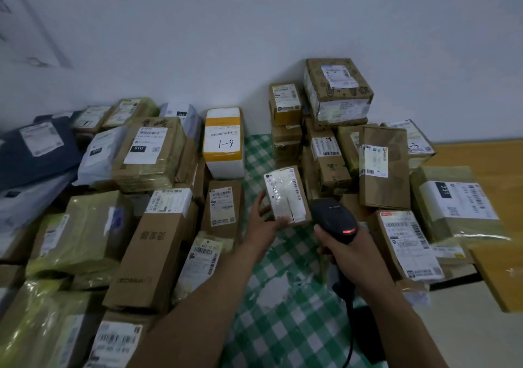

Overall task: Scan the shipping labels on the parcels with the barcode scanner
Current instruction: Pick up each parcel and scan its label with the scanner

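**Green-checked tablecloth [283,297]: small box [301,207] held beside barcode scanner [334,217]**

Holds the box in left hand [261,221], thumb across its lower edge, white label [280,192] facing up. Curls right hand [351,251] tight round scanner handle, red light lit. Stacked parcels [147,152] on both sides.

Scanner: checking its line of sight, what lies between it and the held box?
Nothing; in the head view the scanner sits right beside the box in the left hand.

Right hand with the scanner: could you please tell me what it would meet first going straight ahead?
Probably the small cardboard parcel the left hand holds, just ahead of the barcode scanner.
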Demonstrator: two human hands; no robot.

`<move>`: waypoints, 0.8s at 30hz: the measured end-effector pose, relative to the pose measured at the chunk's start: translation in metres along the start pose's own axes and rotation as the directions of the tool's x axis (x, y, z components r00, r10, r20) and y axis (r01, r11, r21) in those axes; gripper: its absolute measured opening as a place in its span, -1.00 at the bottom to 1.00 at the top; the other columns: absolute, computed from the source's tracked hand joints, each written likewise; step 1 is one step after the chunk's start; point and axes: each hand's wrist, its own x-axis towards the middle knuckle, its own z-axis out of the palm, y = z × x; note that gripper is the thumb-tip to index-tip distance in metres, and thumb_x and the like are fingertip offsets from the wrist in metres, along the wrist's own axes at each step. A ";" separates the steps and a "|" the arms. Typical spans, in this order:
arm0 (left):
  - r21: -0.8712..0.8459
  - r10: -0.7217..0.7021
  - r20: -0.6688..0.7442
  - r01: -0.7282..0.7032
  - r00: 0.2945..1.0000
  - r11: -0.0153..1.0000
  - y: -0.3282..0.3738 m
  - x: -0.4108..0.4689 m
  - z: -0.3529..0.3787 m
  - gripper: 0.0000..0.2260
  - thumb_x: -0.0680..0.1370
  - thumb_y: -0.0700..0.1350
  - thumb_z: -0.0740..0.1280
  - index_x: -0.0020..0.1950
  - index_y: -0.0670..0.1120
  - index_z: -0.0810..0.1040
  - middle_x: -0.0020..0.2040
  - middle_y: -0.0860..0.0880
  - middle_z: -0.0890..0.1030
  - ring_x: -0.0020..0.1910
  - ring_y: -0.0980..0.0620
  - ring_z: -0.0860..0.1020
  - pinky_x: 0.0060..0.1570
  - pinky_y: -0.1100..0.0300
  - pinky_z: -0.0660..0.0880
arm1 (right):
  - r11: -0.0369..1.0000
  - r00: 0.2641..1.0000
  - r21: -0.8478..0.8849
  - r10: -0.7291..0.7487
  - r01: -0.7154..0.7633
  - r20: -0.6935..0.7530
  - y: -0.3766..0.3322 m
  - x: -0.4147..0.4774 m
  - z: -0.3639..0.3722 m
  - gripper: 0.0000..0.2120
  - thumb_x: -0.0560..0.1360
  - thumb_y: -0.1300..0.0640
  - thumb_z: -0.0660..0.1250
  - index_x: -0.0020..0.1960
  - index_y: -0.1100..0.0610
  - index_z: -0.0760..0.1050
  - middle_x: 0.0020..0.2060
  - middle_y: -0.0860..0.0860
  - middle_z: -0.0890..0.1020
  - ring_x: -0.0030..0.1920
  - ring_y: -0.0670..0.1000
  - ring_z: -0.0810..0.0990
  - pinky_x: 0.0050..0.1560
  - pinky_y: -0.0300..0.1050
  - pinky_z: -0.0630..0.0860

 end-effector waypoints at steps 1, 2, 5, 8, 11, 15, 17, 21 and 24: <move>0.011 0.027 -0.003 -0.027 1.000 1.000 0.004 -0.016 0.000 -0.07 0.41 -0.34 0.59 0.61 0.20 0.22 0.40 -0.04 0.52 0.20 0.12 0.55 -0.01 0.17 0.65 | 1.000 1.000 0.003 -0.010 0.010 -0.015 -0.002 -0.003 0.000 -0.65 0.45 -0.08 0.56 0.20 -0.07 0.61 -0.05 -0.04 0.73 0.01 0.02 0.70 -0.02 -0.03 0.58; 0.041 0.052 -0.009 -0.052 0.999 0.998 0.005 -0.031 0.000 -0.07 0.41 -0.32 0.60 0.60 0.21 0.21 0.35 0.00 0.53 0.17 0.19 0.54 -0.08 0.25 0.64 | 1.000 0.999 0.013 -0.018 0.018 -0.027 -0.005 -0.006 0.001 -0.63 0.45 -0.10 0.56 0.21 -0.07 0.60 -0.05 -0.02 0.71 0.00 0.03 0.69 -0.03 -0.04 0.55; 0.089 0.097 -0.019 -0.095 0.995 0.991 -0.002 -0.071 -0.002 -0.04 0.41 -0.25 0.62 0.60 0.28 0.18 0.31 0.03 0.54 0.19 0.14 0.59 0.03 0.16 0.66 | 0.998 0.998 0.011 -0.061 0.062 -0.025 -0.008 -0.016 0.006 -0.55 0.42 -0.20 0.55 0.24 -0.09 0.60 0.01 -0.03 0.70 0.07 0.04 0.69 0.03 -0.01 0.58; 0.061 0.065 0.005 -0.065 0.998 0.996 -0.010 -0.101 -0.005 0.01 0.40 -0.23 0.63 0.61 0.33 0.12 0.32 0.02 0.56 0.21 -0.01 0.65 0.04 0.09 0.66 | 0.995 0.995 0.043 -0.093 0.094 -0.019 -0.011 -0.030 0.012 -0.59 0.49 -0.04 0.55 0.30 -0.09 0.56 0.09 -0.13 0.68 0.10 -0.13 0.64 0.05 -0.12 0.56; 0.104 0.057 0.047 -0.062 0.997 0.993 -0.013 -0.120 -0.008 -0.03 0.41 -0.24 0.62 0.60 0.32 0.17 0.34 0.06 0.53 0.17 0.07 0.65 0.00 0.13 0.65 | 0.995 0.995 0.044 -0.096 0.095 0.023 -0.010 -0.043 0.013 -0.68 0.50 -0.05 0.53 0.19 -0.23 0.52 0.05 -0.20 0.66 0.08 -0.18 0.62 0.01 -0.14 0.54; 0.156 0.113 0.017 -0.114 0.993 0.981 -0.006 -0.136 -0.011 -0.21 0.49 -0.14 0.58 0.59 0.27 0.28 0.31 0.11 0.59 0.13 0.23 0.63 -0.06 0.23 0.64 | 0.995 0.995 0.032 -0.100 0.099 0.024 -0.007 -0.054 0.012 -0.71 0.47 -0.11 0.55 0.12 -0.30 0.53 0.04 -0.24 0.67 0.08 -0.14 0.65 0.12 0.01 0.60; 0.200 0.172 -0.037 -0.162 0.984 0.966 -0.001 -0.139 -0.014 -0.32 0.54 -0.08 0.53 0.57 0.26 0.32 0.26 0.14 0.62 0.08 0.36 0.61 -0.11 0.34 0.60 | 0.994 0.993 0.033 -0.105 0.103 0.053 -0.009 -0.059 0.011 -0.70 0.48 -0.12 0.54 0.14 -0.29 0.53 0.04 -0.24 0.68 0.09 -0.15 0.64 0.10 -0.03 0.59; 0.266 0.284 -0.073 -0.256 0.956 0.930 0.001 -0.136 -0.018 -0.29 0.53 -0.03 0.54 0.57 0.33 0.28 0.27 0.15 0.62 0.22 0.22 0.61 0.07 0.19 0.64 | 0.991 0.984 -0.015 -0.129 0.132 0.122 -0.014 -0.066 0.010 -0.55 0.50 -0.11 0.52 0.34 -0.17 0.50 0.08 -0.15 0.68 0.10 -0.11 0.65 0.08 -0.08 0.59; 0.240 0.334 -0.106 -0.302 0.937 0.923 0.004 -0.129 -0.014 -0.26 0.55 -0.08 0.52 0.58 0.34 0.24 0.31 0.09 0.61 0.28 0.11 0.60 0.14 0.02 0.65 | 0.988 0.980 -0.022 -0.147 0.151 0.131 -0.020 -0.068 0.009 -0.51 0.49 -0.11 0.54 0.37 -0.17 0.48 0.12 -0.16 0.67 0.12 -0.12 0.65 0.13 -0.04 0.62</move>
